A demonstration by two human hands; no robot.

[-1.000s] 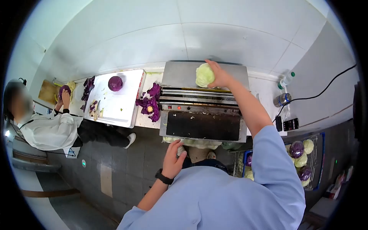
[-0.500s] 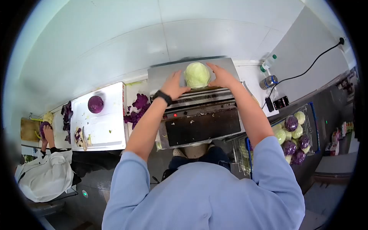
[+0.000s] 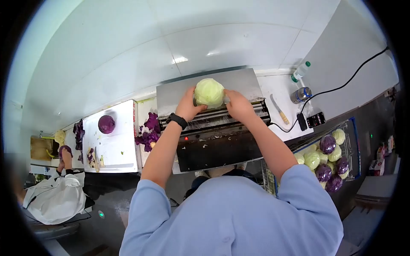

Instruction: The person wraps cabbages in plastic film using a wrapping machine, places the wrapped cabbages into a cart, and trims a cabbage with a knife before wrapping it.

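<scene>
A pale green cabbage (image 3: 209, 92) rests on the back metal plate of the wrapping machine (image 3: 171, 94). My left hand (image 3: 188, 105) holds its left side, thumb at the lower front. On its right side my right hand (image 3: 237, 104) grips it with the fingers at its edge. Below my hands run the machine's metal bars, with a small red light lit at the left. In front of them lies the dark plate (image 3: 213, 150), dotted with small leaf scraps.
Purple leaves (image 3: 149, 132) lie left of the machine, beside a white board (image 3: 124, 147) with a purple cabbage (image 3: 106, 124). A knife (image 3: 279, 109), bottles and a phone (image 3: 316, 120) are right. Wrapped cabbages fill a cart (image 3: 357, 149). A co-worker (image 3: 57, 198) holds a purple cabbage.
My left hand has come up from near my body to the cabbage's left side. Both hands now hold the cabbage, which earlier only my right hand touched.
</scene>
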